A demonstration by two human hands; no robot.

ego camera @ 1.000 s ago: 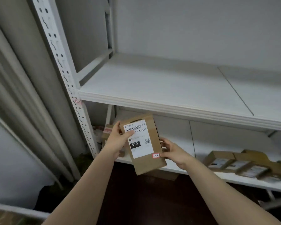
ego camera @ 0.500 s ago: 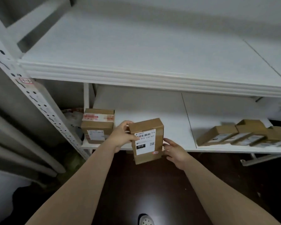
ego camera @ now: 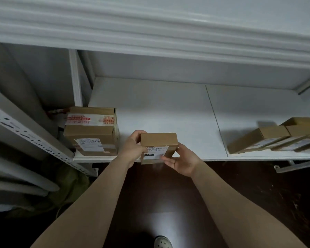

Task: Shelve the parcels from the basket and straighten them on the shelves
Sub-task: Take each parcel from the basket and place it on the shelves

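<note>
A small brown cardboard parcel (ego camera: 158, 144) with a white barcode label stands upright at the front edge of the lower shelf (ego camera: 168, 108). My left hand (ego camera: 133, 149) grips its left side, fingers curled over the top corner. My right hand (ego camera: 183, 161) holds its right side, with the thumb across the label. Two larger brown parcels (ego camera: 92, 131) are stacked at the shelf's left end, the upper one sealed with red-printed tape. The basket is not in view.
Several flat brown parcels (ego camera: 279, 138) lie overlapping at the right end of the lower shelf. The upper shelf's white front edge (ego camera: 150, 33) juts out overhead. A perforated white upright (ego camera: 30, 138) stands at left. Dark floor and my shoe (ego camera: 162, 242) lie below.
My view has dropped from the upper shelf to the lower one. Both hands carried the small parcel down and forward until it reached the lower shelf's front edge.
</note>
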